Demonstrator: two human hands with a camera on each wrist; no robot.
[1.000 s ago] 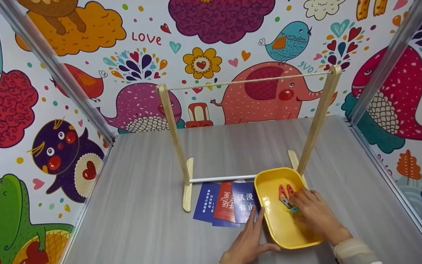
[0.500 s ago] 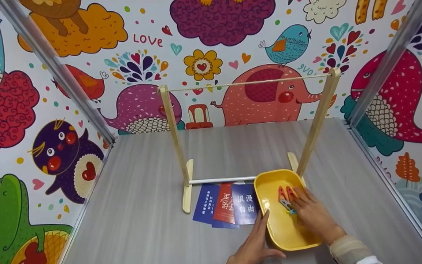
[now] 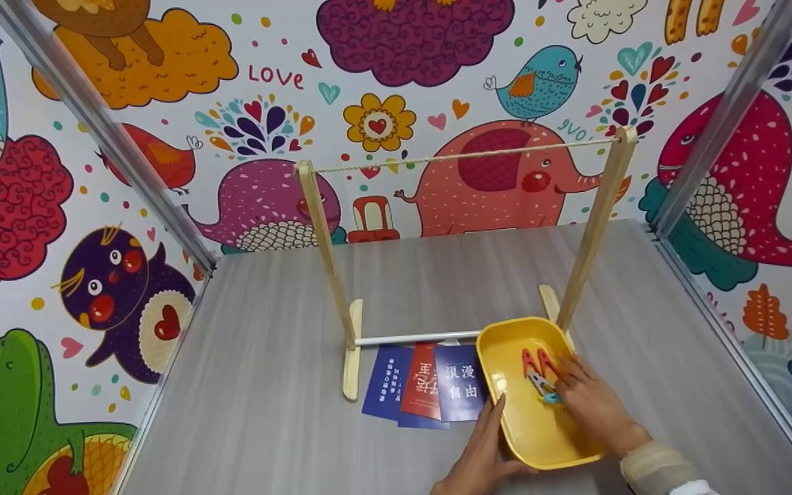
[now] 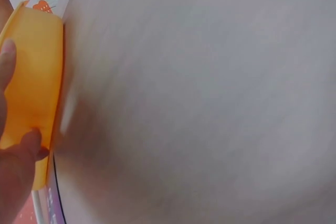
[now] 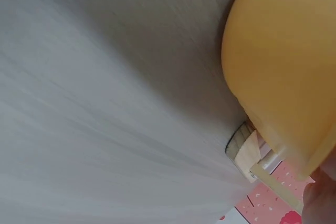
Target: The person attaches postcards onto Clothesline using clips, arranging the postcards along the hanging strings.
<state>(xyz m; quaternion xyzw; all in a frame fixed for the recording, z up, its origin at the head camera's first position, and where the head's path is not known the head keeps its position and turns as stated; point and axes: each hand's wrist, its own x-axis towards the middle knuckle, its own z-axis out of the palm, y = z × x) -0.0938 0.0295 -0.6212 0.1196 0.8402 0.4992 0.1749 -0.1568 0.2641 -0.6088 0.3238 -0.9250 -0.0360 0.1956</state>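
Note:
A yellow tray [image 3: 526,433] stands at the lower right, partly over the edge of the cards. Inside it lie two red clothespins [image 3: 529,363], a grey one [image 3: 540,382] and a light blue one [image 3: 551,398], close together. My left hand [image 3: 482,447] rests against the tray's left outer wall, fingers extended along it; the left wrist view shows fingertips on that wall. My right hand [image 3: 595,405] reaches over the right rim, its bent fingers beside the clothespins. I cannot tell whether those fingers hold anything. In the right wrist view only part of this hand shows, near the rim.
Behind the tray stands a wooden frame [image 3: 592,227] with a rope [image 3: 465,157] across its top and a white bar [image 3: 416,337] low down. Overlapping blue and red cards [image 3: 461,381] lie left of the tray. Patterned walls enclose the grey table [image 3: 251,385].
My right hand's fingers have drawn back toward the right rim, showing more of the clothespins. My left hand has shifted slightly right and down along the tray, uncovering the front card.

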